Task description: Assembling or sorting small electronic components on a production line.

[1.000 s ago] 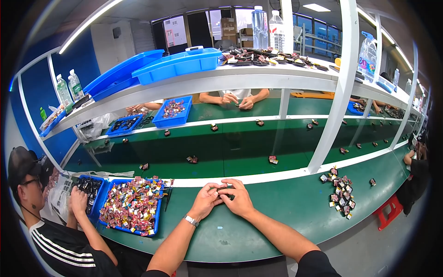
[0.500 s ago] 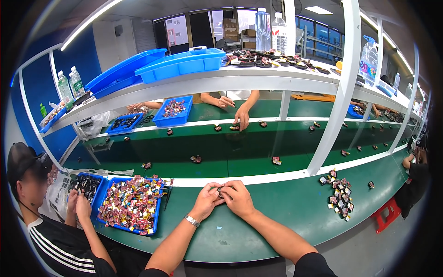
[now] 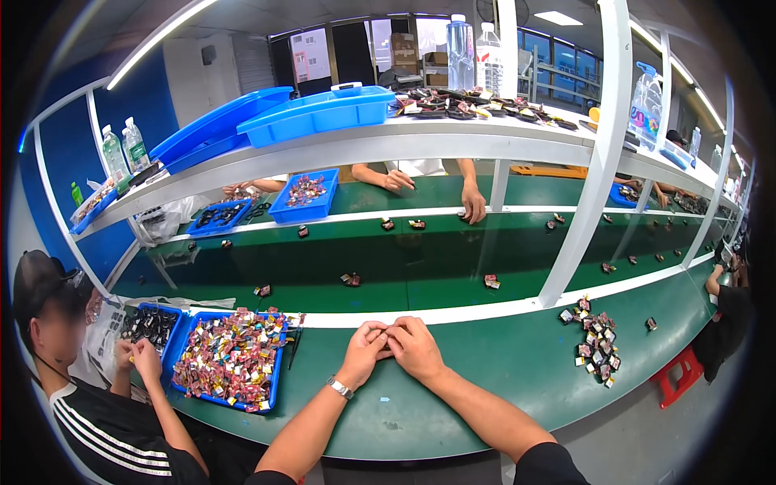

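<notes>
**Hands joined at the green surface**

Green covering runs the full length of the surface [image 3: 453,404], which borders a conveyor belt [image 3: 420,267] carrying scattered small parts. White shelf framing stands above the belt, with blue bins [image 3: 323,113] and water bottles [image 3: 461,40] on the top shelf.

Left hand [image 3: 364,354]: rests on the surface near its far edge, fingers curled inward. A watch [image 3: 339,388] sits on the wrist.

Right hand [image 3: 416,347]: rests just beside the left hand, touching it, fingers likewise curled narrow.

Held item: both hands pinch a small part [image 3: 385,333] between their fingertips. The part is almost wholly hidden by the fingers; its kind cannot be told. It sits at the meeting point of the two hands, just short of the white strip that borders the belt.

Surroundings:
- A blue tray [image 3: 267,396] full of small red and yellow parts lies on the surface to the left of the hands, near them.
- A second tray [image 3: 149,323] with dark parts lies further left.
- A pile [image 3: 594,343] of small parts lies on the surface to the right, well apart from the hands.
- A person [image 3: 105,420] in a dark striped top sits at the left, both hands raised by the trays.
- Across the belt, another person's hand [image 3: 474,212] presses on the far edge.
</notes>
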Demonstrator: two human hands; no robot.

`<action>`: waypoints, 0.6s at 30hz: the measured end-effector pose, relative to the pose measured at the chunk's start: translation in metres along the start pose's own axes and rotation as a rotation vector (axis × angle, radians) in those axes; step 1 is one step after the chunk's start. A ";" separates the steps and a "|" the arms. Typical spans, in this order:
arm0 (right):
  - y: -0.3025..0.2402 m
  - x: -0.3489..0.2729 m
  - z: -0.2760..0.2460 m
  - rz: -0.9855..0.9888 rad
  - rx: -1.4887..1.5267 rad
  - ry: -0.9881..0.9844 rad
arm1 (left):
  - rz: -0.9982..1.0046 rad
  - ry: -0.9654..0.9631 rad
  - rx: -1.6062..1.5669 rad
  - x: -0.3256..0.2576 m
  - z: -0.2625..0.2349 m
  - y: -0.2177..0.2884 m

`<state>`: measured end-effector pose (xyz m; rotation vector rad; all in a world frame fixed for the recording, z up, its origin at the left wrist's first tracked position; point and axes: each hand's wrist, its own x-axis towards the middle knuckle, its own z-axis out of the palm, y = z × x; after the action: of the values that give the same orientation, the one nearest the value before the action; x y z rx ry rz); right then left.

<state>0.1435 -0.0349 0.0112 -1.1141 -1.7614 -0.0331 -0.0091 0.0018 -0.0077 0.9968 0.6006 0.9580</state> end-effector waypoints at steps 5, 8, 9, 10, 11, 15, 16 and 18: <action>0.000 0.006 0.001 0.432 0.431 -0.071 | 0.111 0.101 0.160 0.003 0.002 -0.007; 0.021 0.019 0.009 0.617 0.392 -0.250 | 0.138 0.144 0.216 0.004 -0.001 -0.008; 0.045 0.027 0.013 0.664 0.459 -0.248 | 0.140 0.146 0.207 0.005 0.000 -0.007; 0.074 0.033 0.018 0.656 0.582 -0.123 | 0.273 0.223 0.368 0.010 0.003 -0.004; 0.083 0.052 0.017 0.691 0.350 -0.139 | 0.408 0.329 0.537 0.009 -0.003 0.000; 0.157 0.083 0.004 0.754 -0.148 -0.187 | 0.332 0.383 0.572 0.014 -0.017 0.002; 0.156 0.090 0.009 0.728 -0.293 -0.271 | 0.347 0.403 0.576 0.013 -0.017 0.001; 0.142 0.103 0.027 0.558 -0.401 -0.255 | 0.404 0.426 0.612 0.008 -0.020 0.000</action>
<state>0.2148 0.1273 0.0121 -1.9455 -1.6394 0.1038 -0.0212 0.0174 -0.0165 1.5065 1.1177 1.4033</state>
